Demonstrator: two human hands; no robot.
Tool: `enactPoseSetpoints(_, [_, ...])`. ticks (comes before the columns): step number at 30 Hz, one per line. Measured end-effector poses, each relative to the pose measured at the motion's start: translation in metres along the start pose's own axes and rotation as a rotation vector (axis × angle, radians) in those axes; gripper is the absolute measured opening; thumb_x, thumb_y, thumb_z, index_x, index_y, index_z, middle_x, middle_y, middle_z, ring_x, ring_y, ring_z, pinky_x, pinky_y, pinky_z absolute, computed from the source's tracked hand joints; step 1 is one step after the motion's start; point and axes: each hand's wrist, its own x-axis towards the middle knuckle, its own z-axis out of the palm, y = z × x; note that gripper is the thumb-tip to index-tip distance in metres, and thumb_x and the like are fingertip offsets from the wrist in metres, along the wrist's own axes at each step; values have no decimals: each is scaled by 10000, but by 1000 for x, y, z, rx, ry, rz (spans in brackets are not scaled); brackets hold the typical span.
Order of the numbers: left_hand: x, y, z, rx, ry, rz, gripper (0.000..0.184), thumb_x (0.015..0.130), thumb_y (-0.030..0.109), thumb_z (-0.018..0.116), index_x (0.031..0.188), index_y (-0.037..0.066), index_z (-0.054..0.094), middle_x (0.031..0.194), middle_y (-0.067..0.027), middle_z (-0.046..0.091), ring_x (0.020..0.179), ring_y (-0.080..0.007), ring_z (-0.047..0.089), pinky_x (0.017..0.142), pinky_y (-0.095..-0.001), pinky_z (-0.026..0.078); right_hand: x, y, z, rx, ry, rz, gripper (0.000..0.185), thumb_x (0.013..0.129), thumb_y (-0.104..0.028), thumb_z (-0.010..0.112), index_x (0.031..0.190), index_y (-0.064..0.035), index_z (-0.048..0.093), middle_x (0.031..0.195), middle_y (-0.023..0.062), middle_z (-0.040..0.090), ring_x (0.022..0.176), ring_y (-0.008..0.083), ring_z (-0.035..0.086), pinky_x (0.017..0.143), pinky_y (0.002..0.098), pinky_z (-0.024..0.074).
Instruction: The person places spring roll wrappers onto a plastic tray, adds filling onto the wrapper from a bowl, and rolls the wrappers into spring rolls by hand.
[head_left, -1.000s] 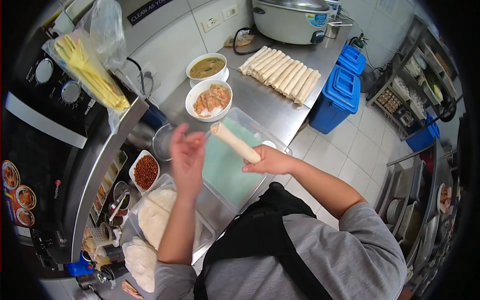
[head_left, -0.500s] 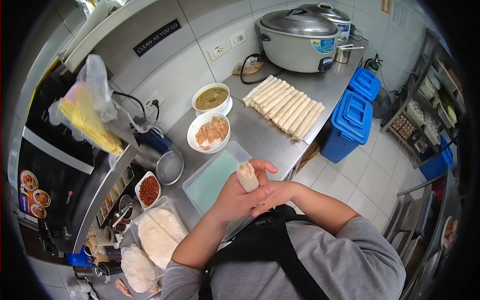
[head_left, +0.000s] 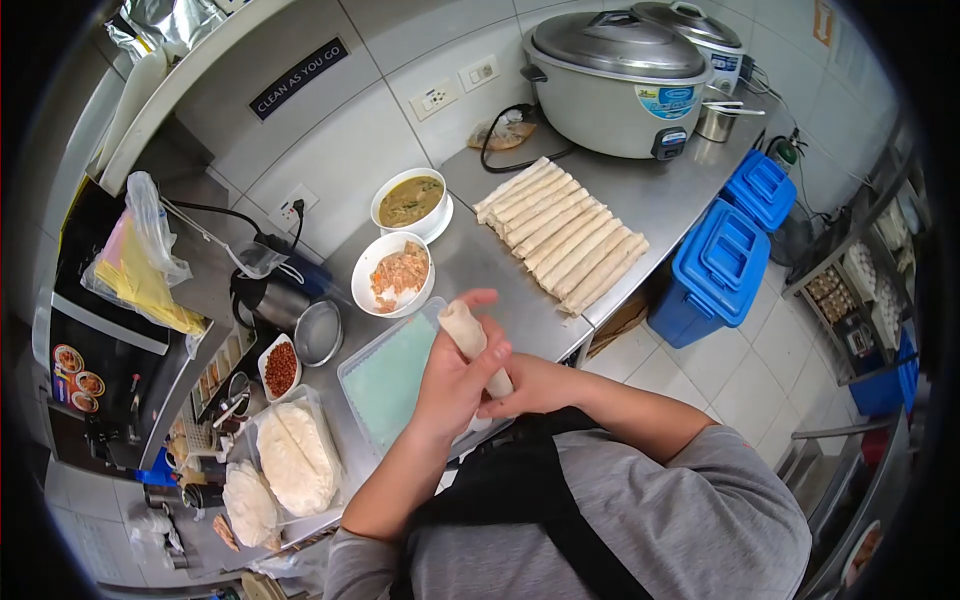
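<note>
My left hand is wrapped round an uncooked spring roll, its thumb across the wrapper and one finger pointing away. My right hand closes on the lower end of the same roll, close against my left hand. The roll is pale and tilted, its upper end sticking out above my left hand. Under and beyond my hands lies a translucent tray with a pale green surface. A row of several finished rolls lies side by side on the steel counter.
A white bowl with orange-pink filling and a bowl of greenish soup stand behind the tray. Reddish beans or nuts and a container of pale wrappers are at left. A large rice cooker stands behind; blue bins are right.
The roll has tilted, and more of its length now shows between my hands. Both hands have shifted slightly. The view has turned a little.
</note>
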Motion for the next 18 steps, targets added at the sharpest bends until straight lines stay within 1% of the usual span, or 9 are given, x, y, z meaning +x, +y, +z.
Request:
enactPoseSetpoints(1, [1,-3,3,159,126,67,543,932,43,600,1418,40,358,941,-12,530,876,-96,539,835,-257,464,1,6,1,-86,224,-175,323,903,-202,722,1138,-40,572,876,19,611,776,95,577,695,264,485])
enactPoseSetpoints(2, [2,-5,3,160,145,65,543,932,43,600,1418,40,358,941,-12,530,876,-96,539,835,-257,464,3,10,-2,-77,208,-170,323,903,-202,722,1138,-40,572,876,19,611,776,95,577,695,264,485])
enactPoseSetpoints(4, [4,-3,2,434,174,155,735,960,213,609,1548,66,193,1137,-61,524,1140,-172,499,982,-324,421,10,9,-11,-87,279,-182,359,905,-178,715,1205,-58,560,859,7,603,730,67,556,647,242,473])
enactPoseSetpoints(7, [0,5,-1,736,308,241,737,980,214,556,1579,93,145,1309,-114,497,1301,-237,440,1114,-369,320,16,-11,-35,193,77,29,347,899,-135,708,1208,-70,563,862,3,608,692,66,555,619,250,482])
enactPoseSetpoints(8, [-4,9,-8,739,322,242,737,980,214,556,1579,93,145,1309,-114,497,1301,-237,440,1114,-369,320,19,-13,-47,194,63,31,347,899,-135,708,1208,-70,563,862,3,608,692,66,555,619,250,482])
enactPoseSetpoints(10, [-22,18,-34,874,437,240,776,942,70,566,1584,92,130,1496,-182,385,1413,-284,346,1146,-399,293,28,-18,-80,313,65,64,327,897,-98,697,1192,-84,558,862,2,608,682,81,572,616,256,494])
enactPoseSetpoints(12, [-53,16,-67,868,665,155,721,958,88,556,1576,105,185,1503,-179,383,1392,-283,373,1145,-405,294,43,-15,-124,354,165,106,325,898,-83,682,1195,-91,549,860,8,606,677,93,577,613,257,501])
enactPoseSetpoints(16, [-156,5,-136,748,1180,-55,572,987,138,566,1514,89,350,1475,-158,427,1364,-260,411,1132,-389,308,90,-1,-249,-49,199,132,323,882,-56,665,1188,-68,561,878,25,616,754,110,598,697,279,515])
enactPoseSetpoints(18, [-227,-11,-166,699,1435,-94,548,990,165,578,1496,94,379,1459,-156,445,1337,-251,431,1111,-362,331,117,17,-320,-666,280,96,351,822,-74,696,1159,-62,596,930,57,661,820,192,642,765,343,521])
